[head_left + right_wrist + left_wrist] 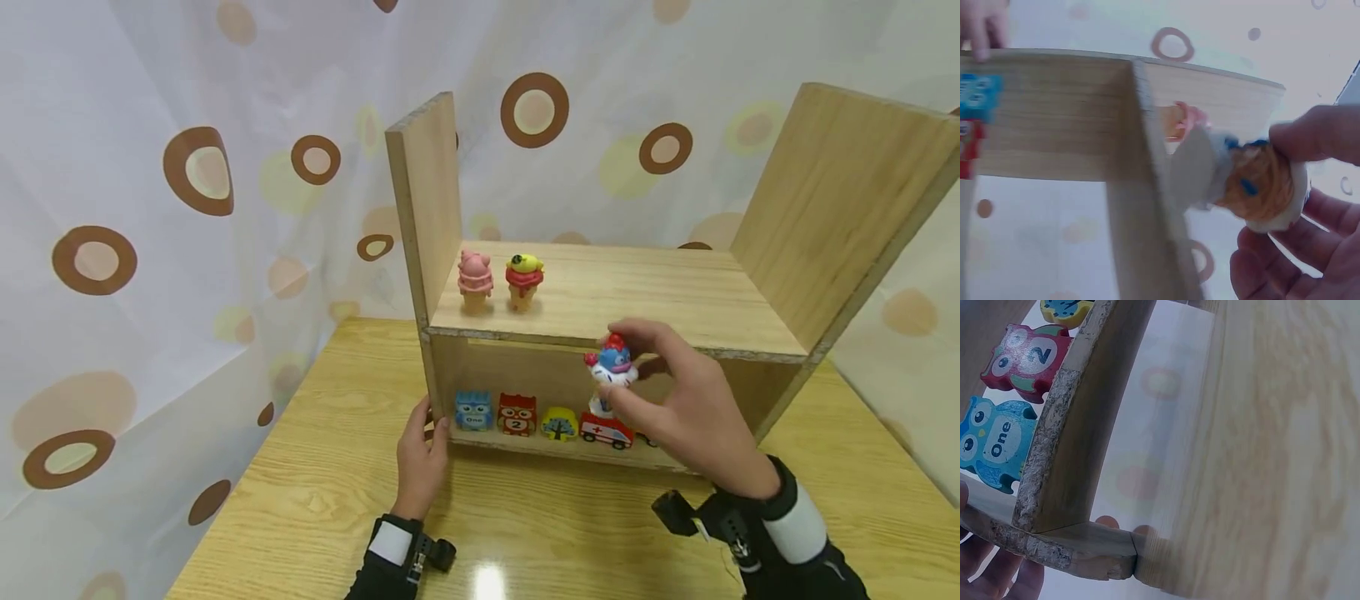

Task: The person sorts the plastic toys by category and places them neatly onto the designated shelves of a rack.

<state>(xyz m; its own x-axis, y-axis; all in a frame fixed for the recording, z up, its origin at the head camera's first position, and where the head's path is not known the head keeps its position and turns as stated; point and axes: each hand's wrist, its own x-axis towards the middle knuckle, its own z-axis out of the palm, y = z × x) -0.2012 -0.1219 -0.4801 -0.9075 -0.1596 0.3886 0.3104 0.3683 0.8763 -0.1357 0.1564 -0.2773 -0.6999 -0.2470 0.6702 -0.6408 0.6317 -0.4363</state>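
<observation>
My right hand pinches a toy ice cream figure between thumb and fingers, in front of the upper board's edge. The figure has a blue head, a red top and a white collar; in the right wrist view its pale base faces the shelf. With my left hand I grip the lower left side panel of the wooden shelf; fingertips show past the panel in the left wrist view. On the upper board stand a pink ice cream toy and a red-and-yellow one.
Along the lower level stand a blue owl block, a red owl block, a yellow tree block and a red ambulance block. My right hand partly hides more there. The shelf stands on a wooden table before a patterned cloth.
</observation>
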